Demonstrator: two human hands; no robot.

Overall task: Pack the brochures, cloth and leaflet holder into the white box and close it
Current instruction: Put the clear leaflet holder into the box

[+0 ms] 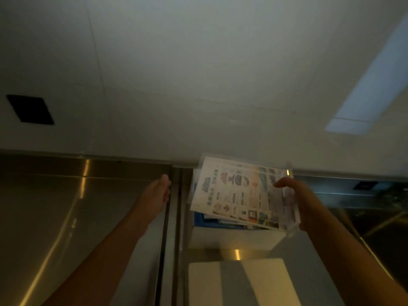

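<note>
My right hand (295, 202) grips the right edge of a clear acrylic leaflet holder (287, 217), thumb on its front. The holder carries printed colour brochures (236, 193) and hangs tilted over the open white box (231, 238). Something blue (212, 221) shows inside the box under the holder; I cannot tell what it is. My left hand (157, 193) is off to the left, over the steel surface, fingers relaxed and holding nothing. A flat white piece (238, 281), perhaps the box lid, lies in front of the box.
The box stands on a stainless steel counter (66, 217) with a dark seam (163, 239) running down its middle. A pale wall (198, 85) rises behind, with a black square (29, 109) on it at the left. A dark recess lies to the right.
</note>
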